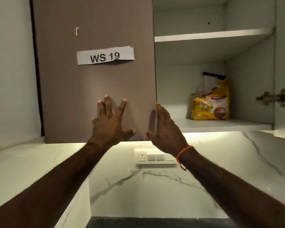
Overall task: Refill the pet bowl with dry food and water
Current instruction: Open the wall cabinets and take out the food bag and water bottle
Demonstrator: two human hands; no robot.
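A left hand [111, 123], fingers spread and empty, lies flat against a closed brown cabinet door [95, 79] bearing a paper label [105, 55] reading "WS 19". Just right, the right hand [165, 130], fingers together and holding nothing, is raised at that door's edge. Further right, the open cabinet's lower shelf [220, 125] holds a yellow food bag [211, 102], upright, well apart from both hands.

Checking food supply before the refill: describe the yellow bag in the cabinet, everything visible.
The yellow bag looks like glossy plastic, with a red and white printed label low on its front; the text is too blurred to read. Its top is crumpled, pale and blue-edged, apparently opened. It stands upright on the cabinet's lower shelf, toward the back right. Neither hand touches it.
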